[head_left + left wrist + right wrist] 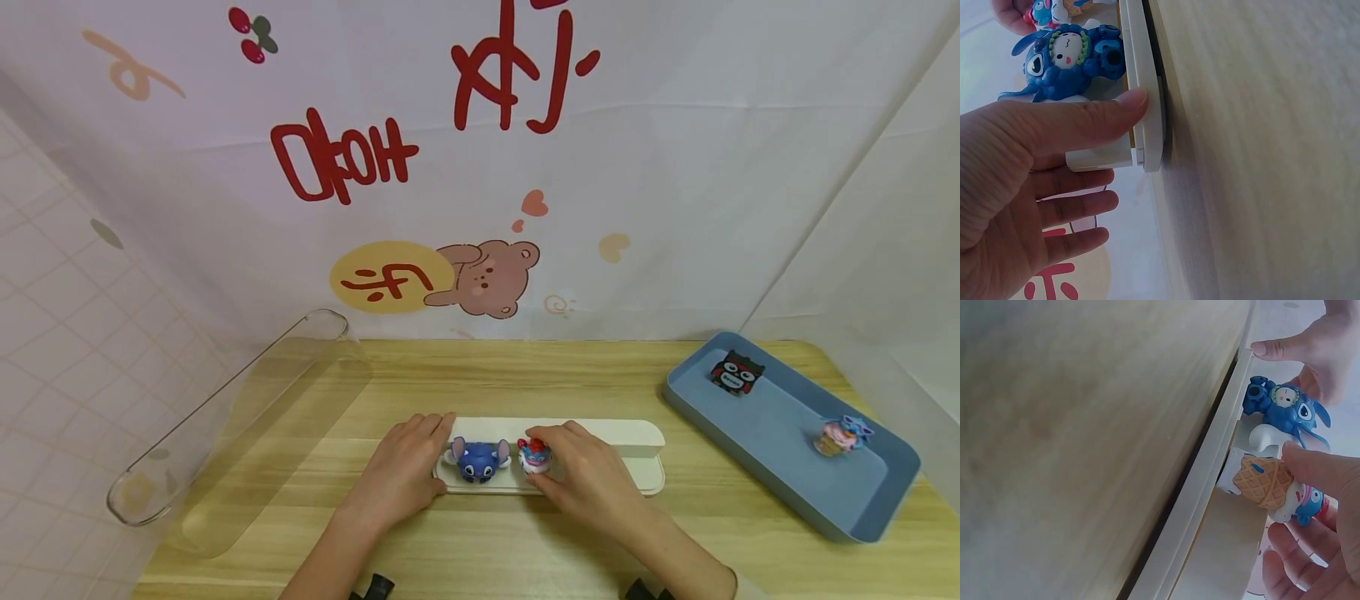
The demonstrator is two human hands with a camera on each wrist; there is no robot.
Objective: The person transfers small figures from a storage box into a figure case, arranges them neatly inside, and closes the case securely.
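Note:
A white stepped display stand (637, 473) lies lengthwise on the table. My left hand (408, 467) holds its left end, thumb on the front edge and fingers behind. Beside that hand sits a blue big-eared figurine (477, 461); the left wrist view shows its small white face and green collar. My right hand (588, 471) pinches an ice-cream-cone figurine (1264, 481) between thumb and fingers, over the stand's lower step. This figurine has a waffle cone and a blue and red top. In the right wrist view, a white curved piece (1266, 437) lies between the two figurines.
On the right, a blue-grey tray (780, 454) holds a black and red owl figure (737, 372) and another ice-cream-cone figurine (842, 436). A clear plastic cover (255, 433) stands on the left. A printed white cloth (645, 167) hangs behind the table.

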